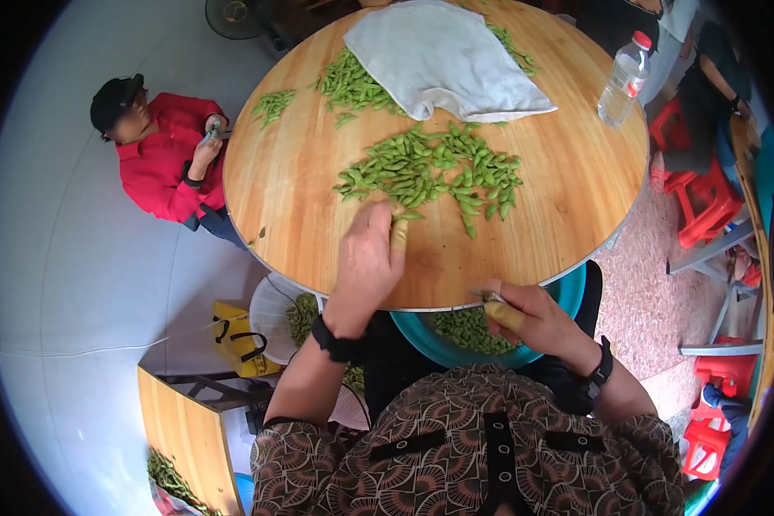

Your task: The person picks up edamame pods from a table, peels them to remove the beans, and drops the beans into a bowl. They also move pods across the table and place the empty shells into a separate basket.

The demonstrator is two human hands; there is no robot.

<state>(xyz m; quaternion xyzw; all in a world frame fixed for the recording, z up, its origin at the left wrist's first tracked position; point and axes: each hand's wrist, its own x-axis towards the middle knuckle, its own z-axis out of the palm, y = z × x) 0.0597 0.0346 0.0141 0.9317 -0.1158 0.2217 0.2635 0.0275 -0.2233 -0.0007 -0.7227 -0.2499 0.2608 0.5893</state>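
Note:
Green soybean pods [419, 164] lie in a loose heap on the round wooden table [284, 213]. At the heap's near edge is my left hand [371, 248], a yellow cover on one finger and a pod at its fingertips. My right hand [522, 313], with a yellow cover on the thumb, is at the table's near edge and holds a small metal tool [488, 295], partly hidden by the fingers. Below it, a teal basin [413, 332] holds many more pods.
A pale cloth [448, 64] covers part of another pod heap. A plastic bottle [624, 80] stands at the right. A person in red [168, 155] is at the left. A white basket [267, 322] and yellow bag [238, 338] sit below. Red stools [703, 193] stand far right.

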